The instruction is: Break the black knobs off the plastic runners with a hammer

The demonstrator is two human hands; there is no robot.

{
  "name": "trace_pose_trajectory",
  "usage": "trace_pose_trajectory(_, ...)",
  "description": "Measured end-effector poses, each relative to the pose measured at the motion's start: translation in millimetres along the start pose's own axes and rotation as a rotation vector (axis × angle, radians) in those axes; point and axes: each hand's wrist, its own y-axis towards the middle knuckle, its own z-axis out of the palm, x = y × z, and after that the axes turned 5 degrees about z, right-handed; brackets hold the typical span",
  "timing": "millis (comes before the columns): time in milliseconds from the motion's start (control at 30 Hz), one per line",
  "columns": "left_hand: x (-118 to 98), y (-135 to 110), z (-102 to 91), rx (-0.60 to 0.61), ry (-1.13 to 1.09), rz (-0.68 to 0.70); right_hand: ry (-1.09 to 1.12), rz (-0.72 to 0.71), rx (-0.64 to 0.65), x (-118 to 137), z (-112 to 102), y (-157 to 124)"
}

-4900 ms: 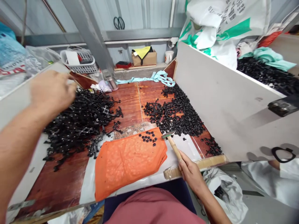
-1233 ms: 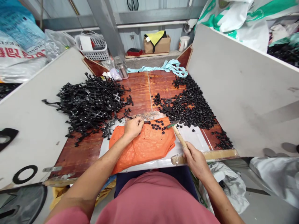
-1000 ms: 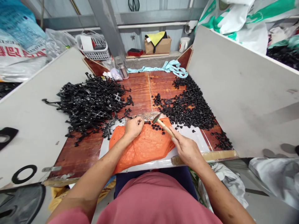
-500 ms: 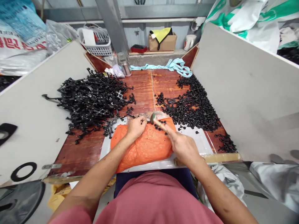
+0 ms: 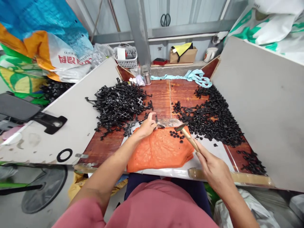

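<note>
My right hand [image 5: 211, 161] is closed round the wooden handle of a hammer [image 5: 190, 139], its dark head raised over the right part of an orange cloth pad [image 5: 156, 152]. At the pad's far edge, my left hand [image 5: 148, 125] has its thumb and lower fingers closed on a small black plastic part [image 5: 160, 125], with the index finger stretched out. Several loose round black pieces [image 5: 174, 134] lie on the pad beneath the hammer head. Left of my left hand rises a tangled heap of black branched parts [image 5: 118, 101].
Small black pieces form a wide pile [image 5: 220, 117] on the right. Grey panels [image 5: 258, 104] wall both sides. Along the back are a metal flask [image 5: 146, 77], a light blue cloth strip [image 5: 197, 77], a white basket [image 5: 127, 57], a cardboard box [image 5: 187, 54] and a mug [image 5: 210, 54].
The view has swung left. My right hand has drawn the hammer back to the right, away from my left hand. My left index finger has stretched out.
</note>
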Motion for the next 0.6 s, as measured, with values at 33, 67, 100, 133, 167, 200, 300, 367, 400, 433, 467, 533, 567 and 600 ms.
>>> trace_pose_trajectory(33, 3.1, -2.0, -3.8, 0.084, -0.092, -0.007, 0.021, 0.013, -0.003, -6.2, -1.7, -9.7)
trace_pose_trajectory(67, 6.8, -4.1, -7.0, 0.172, -0.175, -0.026, 0.041, 0.022, 0.000, -11.3, -3.2, -19.2)
trace_pose_trajectory(100, 10.9, -6.0, -9.4, 0.254, -0.236, -0.055, 0.062, 0.030, 0.006, -15.2, -4.1, -28.2)
trace_pose_trajectory(133, 14.7, -7.3, -11.5, 0.321, -0.263, -0.092, 0.086, 0.036, 0.017, -17.8, -4.3, -36.3)
trace_pose_trajectory(167, 17.8, -8.0, -13.1, 0.364, -0.247, -0.129, 0.112, 0.039, 0.030, -19.2, -3.8, -43.4)
trace_pose_trajectory(200, 19.7, -7.9, -14.5, 0.382, -0.185, -0.150, 0.135, 0.040, 0.051, -19.5, -2.4, -49.3)
trace_pose_trajectory(300, 15.4, -5.1, -16.0, 0.306, 0.203, -0.078, 0.165, 0.052, 0.115, -15.8, 5.4, -59.9)
trace_pose_trajectory(367, 6.0, -3.4, -12.7, 0.180, 0.460, 0.040, 0.160, 0.057, 0.161, -11.9, 12.4, -62.2)
trace_pose_trajectory(400, 0.7, -3.0, -9.3, 0.140, 0.529, 0.097, 0.156, 0.060, 0.184, -10.3, 15.9, -62.4)
trace_pose_trajectory(433, -4.1, -3.0, -4.8, 0.125, 0.554, 0.142, 0.154, 0.064, 0.205, -9.2, 19.3, -62.4)
trace_pose_trajectory(467, -8.1, -3.1, 0.5, 0.129, 0.547, 0.174, 0.157, 0.067, 0.225, -8.6, 22.4, -62.3)
trace_pose_trajectory(533, -12.4, -3.3, 12.0, 0.175, 0.494, 0.200, 0.175, 0.088, 0.254, -8.8, 27.1, -61.9)
trace_pose_trajectory(567, -12.6, -3.2, 17.3, 0.194, 0.467, 0.194, 0.188, 0.101, 0.262, -9.3, 28.6, -61.9)
trace_pose_trajectory(600, -11.8, -2.9, 21.8, 0.205, 0.444, 0.187, 0.202, 0.113, 0.268, -9.8, 29.6, -61.8)
